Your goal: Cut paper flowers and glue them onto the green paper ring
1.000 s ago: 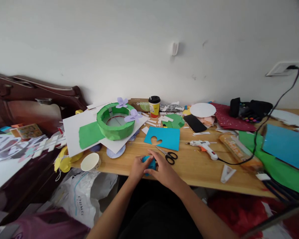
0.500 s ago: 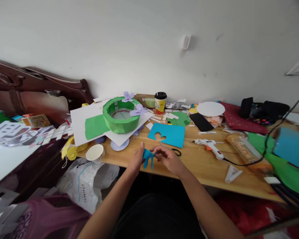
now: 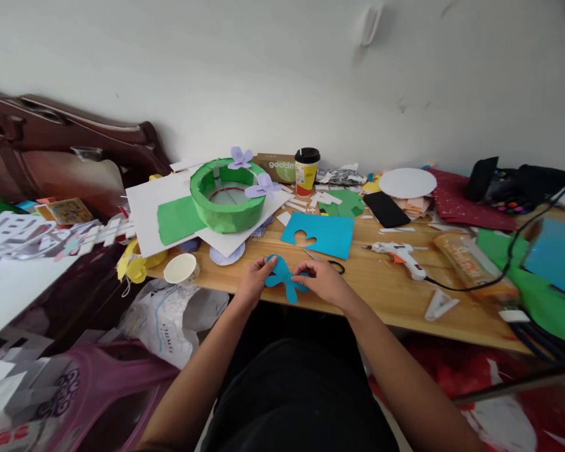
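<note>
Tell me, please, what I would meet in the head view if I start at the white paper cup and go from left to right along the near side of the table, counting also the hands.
White paper cup → left hand → blue paper cutout → right hand → glue gun → orange packet.

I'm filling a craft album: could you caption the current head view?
Left hand and right hand hold a blue cutout at the wooden table, a blue sheet and a green ring beyond.

From here I see a matt paper cutout (image 3: 282, 274), smooth wooden bench (image 3: 381, 304) and glossy plastic packet (image 3: 471, 267).
</note>
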The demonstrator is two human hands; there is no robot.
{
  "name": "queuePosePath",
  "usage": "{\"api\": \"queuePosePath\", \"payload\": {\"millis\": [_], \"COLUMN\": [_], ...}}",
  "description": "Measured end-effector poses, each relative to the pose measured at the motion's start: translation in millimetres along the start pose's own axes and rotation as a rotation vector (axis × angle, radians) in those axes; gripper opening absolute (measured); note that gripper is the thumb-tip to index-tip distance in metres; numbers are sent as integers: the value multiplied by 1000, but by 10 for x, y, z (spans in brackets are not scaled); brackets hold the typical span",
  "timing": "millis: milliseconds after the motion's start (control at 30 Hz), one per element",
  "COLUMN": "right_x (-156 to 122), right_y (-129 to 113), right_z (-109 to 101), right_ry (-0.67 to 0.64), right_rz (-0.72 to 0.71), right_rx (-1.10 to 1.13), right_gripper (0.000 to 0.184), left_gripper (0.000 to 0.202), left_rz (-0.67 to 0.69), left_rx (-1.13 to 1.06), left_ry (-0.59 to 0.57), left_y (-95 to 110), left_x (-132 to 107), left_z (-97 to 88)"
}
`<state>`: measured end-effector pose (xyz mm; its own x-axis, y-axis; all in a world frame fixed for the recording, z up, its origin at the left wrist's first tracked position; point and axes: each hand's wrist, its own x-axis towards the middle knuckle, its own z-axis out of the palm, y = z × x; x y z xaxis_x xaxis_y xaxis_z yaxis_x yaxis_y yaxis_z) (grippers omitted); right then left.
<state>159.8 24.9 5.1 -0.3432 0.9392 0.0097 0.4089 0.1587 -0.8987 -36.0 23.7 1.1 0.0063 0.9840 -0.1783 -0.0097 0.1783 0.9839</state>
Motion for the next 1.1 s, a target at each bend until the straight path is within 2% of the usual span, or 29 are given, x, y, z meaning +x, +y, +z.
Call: {"api": "queuePosePath", "payload": {"millis": [133,167,200,267,333,400,467,600,700,800,867,933,1100], "right_x": [71,98,130,203,276,333,359,293,173,80,78,133,362], "right_y": [59,70,79,96,112,126,131,127,142,173,194,217,287], "right_z": [54,75,101,169,242,301,332,276,99,-139,-260,-318,-312], "right_ry": [68,69,68,66,62,69,89,145,274,408,379,293,168], "right_rz": [-55,-66,-78,-112,-149,-176,-193,-213,-203,-123,-55,-5,32], "right_rx": [-156,-188,-214,-276,-339,-402,-458,-531,-578,-696,-807,-893,-942], "right_gripper": [18,17,16,17,20,23,23,23,26,38,43,43,39], "left_gripper": [41,38,39,44,44,42,39,41,48,52,53,54,60], "left_rz": [60,118,205,486,714,796,790,724,697,647,614,591,558], "left_rx": [116,189,299,666,1014,1198,1266,1298,1312,1342,1369,1386,1401], "left_ry": [116,159,202,241,116,-32,-69,-41,-66,-23,2,13,1], "left_y": [-95,-105,-112,-128,-161,-214,-275,-351,-359,-355,-345,-324,-242], "left_x": [13,-25,-77,-201,-315,-387,-419,-432,-422,-375,-320,-258,-163], "left_z": [-107,-124,-136,-140,-132,-130,-149,-248,-332,-389,-409,-416,-382]}}
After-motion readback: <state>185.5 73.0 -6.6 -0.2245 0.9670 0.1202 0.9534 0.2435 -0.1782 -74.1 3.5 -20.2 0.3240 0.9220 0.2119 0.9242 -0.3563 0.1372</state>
